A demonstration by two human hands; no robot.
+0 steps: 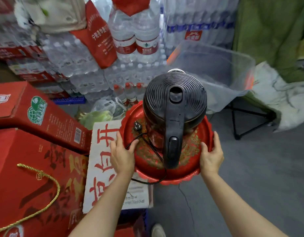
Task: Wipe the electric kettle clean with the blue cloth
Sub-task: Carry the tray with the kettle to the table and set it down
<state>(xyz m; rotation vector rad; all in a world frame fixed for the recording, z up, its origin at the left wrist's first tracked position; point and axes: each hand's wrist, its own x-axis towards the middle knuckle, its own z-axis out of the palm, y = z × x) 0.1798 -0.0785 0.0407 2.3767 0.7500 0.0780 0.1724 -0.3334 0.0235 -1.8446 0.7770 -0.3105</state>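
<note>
A dark electric kettle [175, 100] with a ribbed lid and a long black handle stands upright on a round red tray [147, 156] with gold print. Its black cord and plug [137, 126] lie on the tray's left side and trail over the front rim. My left hand [123, 154] grips the tray's left rim, thumb on top. My right hand [212, 155] grips the right rim the same way. The tray seems lifted above the grey floor. No blue cloth is in view.
Red gift boxes [36, 168] and a white carton with red characters [103, 168] stand at the left. Packs of bottled water [89, 69] are stacked behind. A clear plastic bin [214, 69] sits on a black stand at back right. My shoe [158, 230] shows below.
</note>
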